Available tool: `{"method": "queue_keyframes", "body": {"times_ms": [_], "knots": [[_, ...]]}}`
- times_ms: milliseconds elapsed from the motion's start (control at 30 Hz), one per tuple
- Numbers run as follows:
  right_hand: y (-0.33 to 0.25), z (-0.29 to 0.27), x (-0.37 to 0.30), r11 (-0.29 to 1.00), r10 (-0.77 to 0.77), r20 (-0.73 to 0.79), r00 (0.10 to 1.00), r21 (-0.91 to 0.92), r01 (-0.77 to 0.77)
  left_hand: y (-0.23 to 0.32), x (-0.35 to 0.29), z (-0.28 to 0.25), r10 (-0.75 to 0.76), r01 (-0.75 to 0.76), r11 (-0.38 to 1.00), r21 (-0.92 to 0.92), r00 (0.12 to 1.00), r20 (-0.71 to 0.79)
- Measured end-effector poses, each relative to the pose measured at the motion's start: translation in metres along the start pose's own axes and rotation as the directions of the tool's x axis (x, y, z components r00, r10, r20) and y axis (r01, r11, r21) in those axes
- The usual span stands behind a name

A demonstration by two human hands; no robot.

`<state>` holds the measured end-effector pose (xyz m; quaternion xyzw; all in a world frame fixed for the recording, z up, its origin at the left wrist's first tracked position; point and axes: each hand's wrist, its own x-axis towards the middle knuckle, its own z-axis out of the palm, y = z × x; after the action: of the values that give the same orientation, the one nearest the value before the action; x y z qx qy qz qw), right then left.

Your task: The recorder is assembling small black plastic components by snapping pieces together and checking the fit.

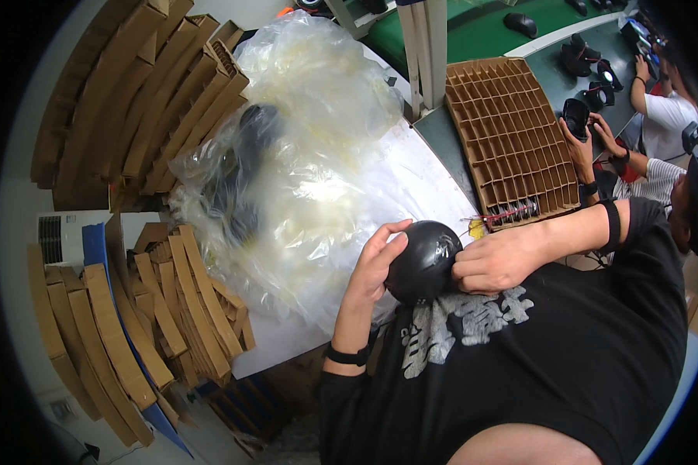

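A glossy black rounded shell [423, 262] is held close in front of my black shirt. My left hand [378, 260] grips its left side, the thumb lying along the upper edge. At the shell's right edge my right hand [495, 262] is closed with fingers curled; whatever it pinches is hidden behind them. Thin red wires and a small yellow piece [477, 229] show just beyond my right hand, beside the cardboard divider tray [512, 128]. Several small metallic parts [513, 211] sit in that tray's nearest cells.
Clear plastic bags [310, 170] with dark items inside cover much of the white table [423, 167]. Stacked cardboard dividers [132, 101] stand at the left. Co-workers at the right handle black housings [576, 116] by a green conveyor [473, 35]. A post [425, 54] rises at the far side.
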<state>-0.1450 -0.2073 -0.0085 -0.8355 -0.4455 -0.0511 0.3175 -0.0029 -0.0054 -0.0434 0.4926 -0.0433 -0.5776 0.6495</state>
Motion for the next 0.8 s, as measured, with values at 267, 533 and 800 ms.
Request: {"method": "queue_keyframes", "body": {"times_ms": [267,533,800], "knots": [[0.002,-0.008,0.028,0.958,0.268,-0.359,0.894,0.005,-0.286,0.001,-0.001,0.004,0.011,-0.011,1.0,-0.001,0.998,0.054],[-0.003,0.003,0.029,0.897,0.435,-0.403,0.805,0.117,-0.426,0.001,-0.004,0.003,0.011,-0.011,1.0,0.015,1.0,0.005],[-0.009,0.011,0.033,0.88,0.357,-0.362,0.861,-0.178,-0.44,0.001,-0.004,0.005,-0.001,0.001,1.0,0.006,1.0,0.03]]}}
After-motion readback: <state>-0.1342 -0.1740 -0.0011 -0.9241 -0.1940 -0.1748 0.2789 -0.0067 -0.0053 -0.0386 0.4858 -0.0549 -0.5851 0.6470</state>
